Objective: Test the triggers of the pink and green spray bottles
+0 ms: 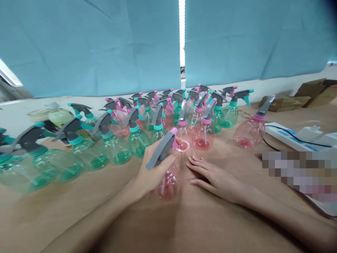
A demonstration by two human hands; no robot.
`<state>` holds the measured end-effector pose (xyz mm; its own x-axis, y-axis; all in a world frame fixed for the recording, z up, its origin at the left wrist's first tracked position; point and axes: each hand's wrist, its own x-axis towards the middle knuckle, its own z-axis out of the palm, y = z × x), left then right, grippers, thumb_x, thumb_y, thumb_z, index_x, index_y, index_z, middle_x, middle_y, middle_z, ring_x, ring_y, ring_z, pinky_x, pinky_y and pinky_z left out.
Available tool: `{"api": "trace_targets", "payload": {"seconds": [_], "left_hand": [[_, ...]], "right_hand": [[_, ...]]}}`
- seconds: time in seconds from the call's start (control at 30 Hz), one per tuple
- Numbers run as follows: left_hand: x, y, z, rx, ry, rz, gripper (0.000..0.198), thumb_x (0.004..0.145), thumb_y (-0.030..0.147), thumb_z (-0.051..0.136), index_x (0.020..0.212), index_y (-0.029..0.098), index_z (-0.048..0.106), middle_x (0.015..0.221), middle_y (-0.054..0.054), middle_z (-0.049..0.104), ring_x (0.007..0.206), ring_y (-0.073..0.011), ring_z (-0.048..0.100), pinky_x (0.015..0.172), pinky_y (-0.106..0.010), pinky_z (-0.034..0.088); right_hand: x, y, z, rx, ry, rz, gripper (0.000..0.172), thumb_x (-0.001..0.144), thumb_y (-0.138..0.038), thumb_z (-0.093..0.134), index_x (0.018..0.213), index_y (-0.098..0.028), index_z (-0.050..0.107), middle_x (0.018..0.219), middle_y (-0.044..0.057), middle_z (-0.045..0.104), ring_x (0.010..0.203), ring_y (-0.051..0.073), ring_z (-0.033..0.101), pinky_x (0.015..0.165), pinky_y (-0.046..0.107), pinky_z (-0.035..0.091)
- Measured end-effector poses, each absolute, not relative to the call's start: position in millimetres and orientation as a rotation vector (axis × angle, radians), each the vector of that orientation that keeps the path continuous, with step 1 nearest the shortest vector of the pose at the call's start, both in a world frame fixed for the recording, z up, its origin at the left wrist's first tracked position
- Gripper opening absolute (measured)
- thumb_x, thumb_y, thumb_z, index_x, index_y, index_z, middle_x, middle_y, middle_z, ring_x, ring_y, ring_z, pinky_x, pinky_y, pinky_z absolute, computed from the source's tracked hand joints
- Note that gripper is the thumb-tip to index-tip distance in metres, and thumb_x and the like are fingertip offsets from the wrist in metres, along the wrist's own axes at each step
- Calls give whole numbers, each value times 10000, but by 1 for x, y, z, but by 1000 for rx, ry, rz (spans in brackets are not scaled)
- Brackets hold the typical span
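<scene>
My left hand (152, 165) is closed around the neck of a pink spray bottle (168, 182) with a grey trigger head, which stands on the brown table (200, 218) in front of me. My right hand (210, 174) lies flat and open on the table just right of that bottle, fingers stretched toward it, holding nothing. Behind them stand several green spray bottles (116, 147) and several pink spray bottles (204, 135) in a crowd.
One pink spray bottle (250, 130) stands apart at the right. A white power strip (286, 135) with a black cable lies at the right edge, cardboard boxes (302, 96) behind it. A blue curtain (105, 45) hangs along the back.
</scene>
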<state>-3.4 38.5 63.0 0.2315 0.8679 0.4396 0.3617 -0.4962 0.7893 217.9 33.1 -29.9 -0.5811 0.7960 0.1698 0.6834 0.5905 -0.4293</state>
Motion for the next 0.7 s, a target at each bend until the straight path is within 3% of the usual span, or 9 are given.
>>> {"api": "trace_targets", "payload": {"seconds": [0.7], "left_hand": [[-3,38,62,1952,1062,1223,52,756,196,509,731,233,483,638,46,406,567,-129,400,525,-262,323]], "right_hand": [[219,33,-30,-1190,-2475,438,608,963,-542,418,1450,-178,433,1510,119,401,1426,285,313,1159,514,283]]}}
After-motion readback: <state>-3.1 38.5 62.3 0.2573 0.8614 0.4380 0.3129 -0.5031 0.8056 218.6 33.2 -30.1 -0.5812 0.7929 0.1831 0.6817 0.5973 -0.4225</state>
